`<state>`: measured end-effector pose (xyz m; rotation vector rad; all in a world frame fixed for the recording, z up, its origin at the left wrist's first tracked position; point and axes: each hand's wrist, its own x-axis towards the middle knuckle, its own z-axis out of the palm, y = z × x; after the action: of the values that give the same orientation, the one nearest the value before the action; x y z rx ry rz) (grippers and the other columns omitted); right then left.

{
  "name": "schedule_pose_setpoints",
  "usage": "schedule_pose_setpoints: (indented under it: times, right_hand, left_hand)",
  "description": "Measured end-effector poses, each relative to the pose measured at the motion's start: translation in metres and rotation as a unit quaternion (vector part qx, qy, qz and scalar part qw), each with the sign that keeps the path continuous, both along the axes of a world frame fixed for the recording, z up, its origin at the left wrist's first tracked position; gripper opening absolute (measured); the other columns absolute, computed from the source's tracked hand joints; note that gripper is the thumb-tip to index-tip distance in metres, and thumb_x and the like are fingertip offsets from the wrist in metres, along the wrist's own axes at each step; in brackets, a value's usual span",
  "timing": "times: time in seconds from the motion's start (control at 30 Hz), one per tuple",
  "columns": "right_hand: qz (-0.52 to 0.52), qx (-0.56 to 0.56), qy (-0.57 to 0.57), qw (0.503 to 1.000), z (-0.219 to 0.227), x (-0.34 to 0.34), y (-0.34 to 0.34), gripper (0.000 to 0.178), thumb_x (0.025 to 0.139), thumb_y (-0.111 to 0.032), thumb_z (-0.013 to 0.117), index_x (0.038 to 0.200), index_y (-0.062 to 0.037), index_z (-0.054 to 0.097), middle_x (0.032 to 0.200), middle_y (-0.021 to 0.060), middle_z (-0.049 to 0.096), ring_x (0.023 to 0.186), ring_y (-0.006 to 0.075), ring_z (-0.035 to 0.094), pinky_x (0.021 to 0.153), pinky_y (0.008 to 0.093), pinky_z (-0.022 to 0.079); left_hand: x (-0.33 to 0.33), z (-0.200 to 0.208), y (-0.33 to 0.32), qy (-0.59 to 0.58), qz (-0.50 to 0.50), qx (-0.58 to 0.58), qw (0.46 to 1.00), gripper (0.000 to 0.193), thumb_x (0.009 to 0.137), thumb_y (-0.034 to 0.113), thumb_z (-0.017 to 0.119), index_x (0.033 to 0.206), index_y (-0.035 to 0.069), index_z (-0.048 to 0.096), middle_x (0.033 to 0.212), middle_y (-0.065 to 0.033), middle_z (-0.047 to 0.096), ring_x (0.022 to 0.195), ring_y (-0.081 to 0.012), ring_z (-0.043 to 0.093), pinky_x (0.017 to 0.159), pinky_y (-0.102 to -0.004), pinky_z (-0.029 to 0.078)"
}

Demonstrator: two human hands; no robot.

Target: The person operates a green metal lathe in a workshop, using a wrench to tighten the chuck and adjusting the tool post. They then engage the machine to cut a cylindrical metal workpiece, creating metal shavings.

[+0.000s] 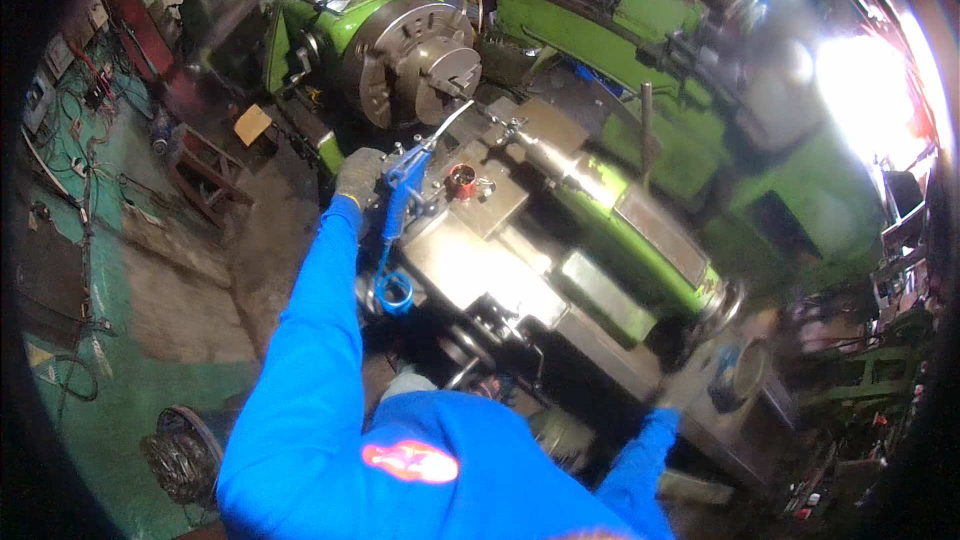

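My left hand (361, 174), in a greyish work glove, is at the left side of the lathe's tool post. Its fingers look curled, and what they hold is hidden. Just right of it lies a blue air blow gun (403, 185) with a pale bent nozzle and a coiled blue hose (393, 292). A small red cup (461, 181) stands beside the gun on the carriage (470, 260). Far to the right, my gloved right hand (688, 382) reaches to a round, dark-mouthed container (742, 376) at the bed's end. Blur hides its fingers and whether they touch it.
The lathe's large chuck (420, 65) is beyond the tool post, below a green headstock (345, 15) with tools on top. A green tailstock (630, 230) with a handwheel (722, 305) lies between my hands. At the lower left, a bin (185, 450) stands on green floor.
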<state>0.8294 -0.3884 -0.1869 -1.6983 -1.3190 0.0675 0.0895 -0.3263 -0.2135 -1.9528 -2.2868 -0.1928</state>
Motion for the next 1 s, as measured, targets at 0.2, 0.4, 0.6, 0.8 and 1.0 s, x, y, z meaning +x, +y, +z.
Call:
schedule_pose_setpoints:
  times: [0.2,0.4,0.6,0.8,1.0]
  right_hand:
    - [-0.040,0.015,-0.133,0.990,0.073,-0.055,0.080,0.041,0.099,-0.030,0.058,0.127,-0.0011,0.064,0.136,0.0217,0.058,0.126,0.0358,0.053,0.108,0.0427,0.040]
    - [-0.094,-0.084,-0.377,0.918,0.066,-0.058,0.105,0.044,0.097,-0.032,0.058,0.125,0.0013,0.063,0.141,0.0227,0.053,0.133,0.0379,0.047,0.110,0.0441,0.039]
    - [-0.093,-0.078,-0.334,0.935,0.031,-0.031,0.088,0.050,0.097,-0.028,0.054,0.141,-0.0039,0.052,0.140,0.0221,0.055,0.121,0.0388,0.055,0.104,0.0492,0.043]
    - [-0.057,-0.122,0.081,0.988,0.106,-0.126,0.051,0.049,0.104,-0.038,0.046,0.144,-0.0110,0.052,0.139,0.0216,0.055,0.105,0.0359,0.065,0.088,0.0472,0.052]
    - [-0.062,-0.123,0.001,0.990,0.099,-0.069,0.073,0.050,0.103,-0.045,0.046,0.142,-0.0154,0.054,0.130,0.0190,0.060,0.105,0.0330,0.063,0.089,0.0459,0.050]
  left_hand:
    - [0.014,0.005,-0.020,-0.183,-0.016,0.091,0.979,0.057,0.062,0.016,0.086,0.113,0.008,0.063,0.118,-0.0144,0.064,0.111,-0.0329,0.060,0.097,-0.0406,0.049]
    - [0.039,0.015,-0.019,-0.493,0.064,0.207,0.842,0.021,0.088,0.019,0.064,0.107,0.009,0.065,0.104,-0.0146,0.068,0.098,-0.0361,0.064,0.087,-0.0435,0.050]
    - [0.039,0.013,-0.022,-0.444,0.026,0.233,0.865,0.023,0.085,0.009,0.065,0.108,0.009,0.064,0.108,-0.0157,0.064,0.101,-0.0346,0.063,0.086,-0.0411,0.051]
    - [0.033,0.019,-0.023,-0.407,0.033,0.177,0.896,0.024,0.081,0.008,0.067,0.105,0.010,0.066,0.116,-0.0128,0.063,0.107,-0.0341,0.061,0.089,-0.0412,0.051]
    - [0.022,0.000,-0.021,-0.342,-0.043,0.172,0.923,0.046,0.061,0.002,0.079,0.104,0.011,0.069,0.114,-0.0107,0.061,0.107,-0.0316,0.060,0.093,-0.0398,0.052]
